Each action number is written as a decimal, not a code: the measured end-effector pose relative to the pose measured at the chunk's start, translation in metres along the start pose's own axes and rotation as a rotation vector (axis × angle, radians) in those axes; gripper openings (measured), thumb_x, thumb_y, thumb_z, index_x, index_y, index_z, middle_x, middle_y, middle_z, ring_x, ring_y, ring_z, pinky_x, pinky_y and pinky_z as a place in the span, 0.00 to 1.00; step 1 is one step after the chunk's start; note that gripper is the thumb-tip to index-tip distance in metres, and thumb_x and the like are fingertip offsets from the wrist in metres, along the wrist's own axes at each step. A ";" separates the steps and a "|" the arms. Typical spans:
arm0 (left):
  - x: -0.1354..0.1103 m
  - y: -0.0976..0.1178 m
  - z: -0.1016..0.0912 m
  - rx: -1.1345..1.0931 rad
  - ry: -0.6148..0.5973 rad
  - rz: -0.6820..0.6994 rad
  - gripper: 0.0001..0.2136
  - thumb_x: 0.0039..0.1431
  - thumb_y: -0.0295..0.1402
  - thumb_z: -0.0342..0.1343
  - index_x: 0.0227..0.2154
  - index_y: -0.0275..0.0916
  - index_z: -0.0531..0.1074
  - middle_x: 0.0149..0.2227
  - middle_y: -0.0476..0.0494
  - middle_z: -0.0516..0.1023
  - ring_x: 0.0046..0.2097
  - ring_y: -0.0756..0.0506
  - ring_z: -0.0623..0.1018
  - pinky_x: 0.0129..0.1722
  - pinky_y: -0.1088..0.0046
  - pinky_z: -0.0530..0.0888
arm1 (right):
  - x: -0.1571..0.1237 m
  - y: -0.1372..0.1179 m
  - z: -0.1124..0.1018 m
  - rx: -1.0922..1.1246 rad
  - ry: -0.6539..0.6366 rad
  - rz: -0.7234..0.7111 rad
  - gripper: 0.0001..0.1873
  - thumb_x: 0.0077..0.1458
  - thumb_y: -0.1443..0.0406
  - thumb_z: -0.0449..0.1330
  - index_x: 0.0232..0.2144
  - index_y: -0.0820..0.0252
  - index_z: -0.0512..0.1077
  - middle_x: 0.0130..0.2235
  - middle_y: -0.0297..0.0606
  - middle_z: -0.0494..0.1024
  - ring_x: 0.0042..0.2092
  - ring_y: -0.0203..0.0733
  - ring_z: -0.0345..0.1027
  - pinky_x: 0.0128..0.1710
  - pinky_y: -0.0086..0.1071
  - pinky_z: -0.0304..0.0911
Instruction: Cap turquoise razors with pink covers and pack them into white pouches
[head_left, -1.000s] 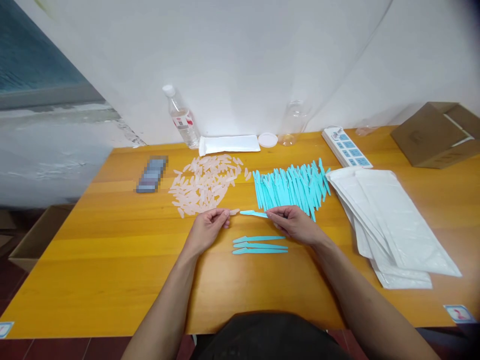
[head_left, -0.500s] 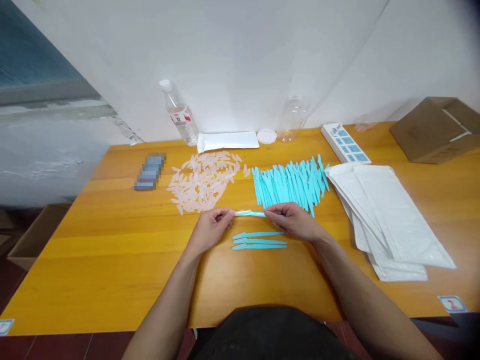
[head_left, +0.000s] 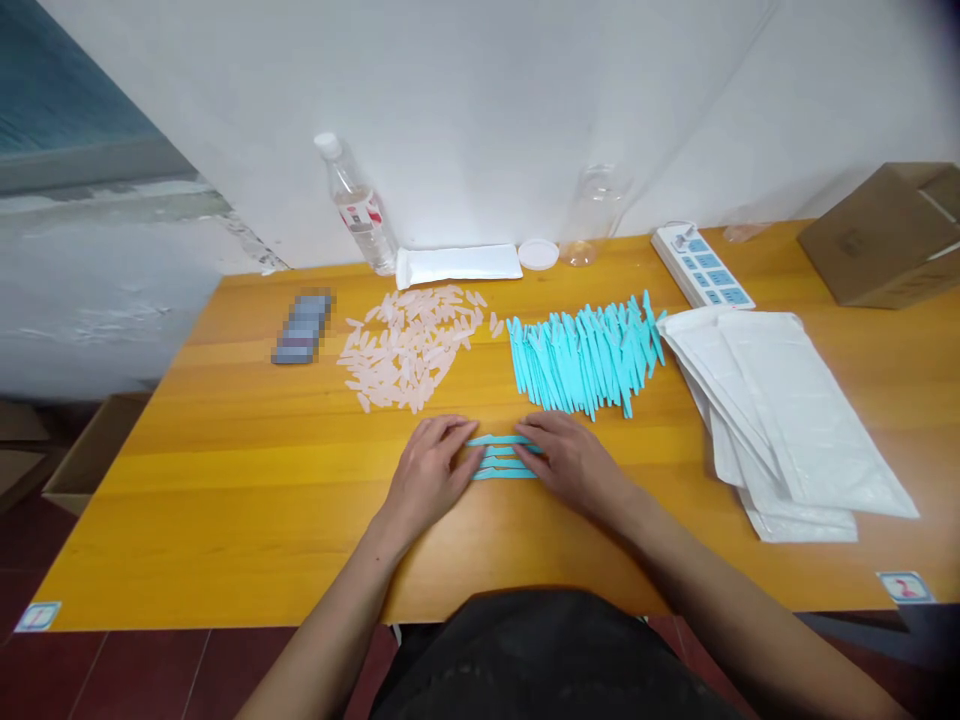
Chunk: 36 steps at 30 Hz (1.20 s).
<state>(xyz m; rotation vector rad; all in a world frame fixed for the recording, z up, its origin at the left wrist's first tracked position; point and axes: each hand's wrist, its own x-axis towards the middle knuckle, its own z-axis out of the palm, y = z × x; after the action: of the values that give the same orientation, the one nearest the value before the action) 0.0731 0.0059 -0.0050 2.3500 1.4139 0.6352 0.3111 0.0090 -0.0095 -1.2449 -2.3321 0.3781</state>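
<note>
Several turquoise eyebrow razors [head_left: 504, 463] lie side by side in a short row on the table before me. My left hand [head_left: 439, 462] rests at their left ends, thumb and index finger apart, touching the row. Over their right ends lies my right hand [head_left: 562, 455], its thumb and fingers also apart, hiding the handle ends. Beyond my right hand is a large heap of similar turquoise razors [head_left: 581, 360]. Past my left hand spreads a pile of small pale translucent blade caps [head_left: 412, 345].
White plastic pouches [head_left: 795, 410] overlap at the right, below a power strip [head_left: 701, 268] and a cardboard box [head_left: 881, 240]. Along the wall stand a labelled bottle [head_left: 360, 215], a white packet [head_left: 459, 265], a round lid [head_left: 538, 254] and a clear jar [head_left: 592, 220]. A blurred phone-like object [head_left: 302, 328] lies left.
Both hands have moved down, laying the held razor at the top of the row. My fingers have spread from their pinch. The view has shifted slightly.
</note>
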 end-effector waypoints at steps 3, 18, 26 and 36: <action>-0.012 0.005 0.009 0.095 -0.046 0.153 0.20 0.69 0.36 0.53 0.61 0.41 0.68 0.62 0.38 0.71 0.64 0.38 0.69 0.62 0.54 0.66 | -0.018 -0.009 0.009 -0.039 0.066 -0.088 0.14 0.65 0.66 0.57 0.48 0.65 0.76 0.52 0.51 0.78 0.56 0.54 0.71 0.57 0.47 0.67; 0.024 -0.010 -0.027 -0.005 0.195 0.047 0.16 0.68 0.36 0.54 0.56 0.44 0.72 0.58 0.39 0.74 0.60 0.40 0.73 0.61 0.55 0.72 | 0.034 0.053 -0.039 -0.275 0.217 0.597 0.20 0.62 0.55 0.59 0.44 0.65 0.79 0.39 0.46 0.82 0.40 0.48 0.76 0.40 0.36 0.65; 0.050 -0.025 -0.030 -0.039 0.164 0.023 0.13 0.68 0.38 0.53 0.51 0.43 0.75 0.54 0.40 0.76 0.56 0.41 0.76 0.57 0.57 0.73 | 0.049 0.055 -0.043 -0.180 0.049 0.743 0.16 0.60 0.59 0.56 0.39 0.60 0.82 0.35 0.42 0.84 0.41 0.49 0.77 0.39 0.35 0.62; 0.060 -0.055 -0.047 -0.040 0.160 -0.121 0.14 0.66 0.41 0.52 0.46 0.40 0.79 0.48 0.40 0.80 0.49 0.42 0.79 0.51 0.66 0.73 | 0.044 0.056 -0.059 0.549 0.317 0.809 0.11 0.53 0.56 0.60 0.33 0.56 0.70 0.29 0.37 0.79 0.29 0.42 0.72 0.31 0.34 0.65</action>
<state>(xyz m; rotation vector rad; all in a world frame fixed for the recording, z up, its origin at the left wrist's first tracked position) 0.0321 0.0866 0.0205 2.2047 1.5823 0.8244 0.3604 0.0776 0.0273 -1.7295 -1.2480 0.9226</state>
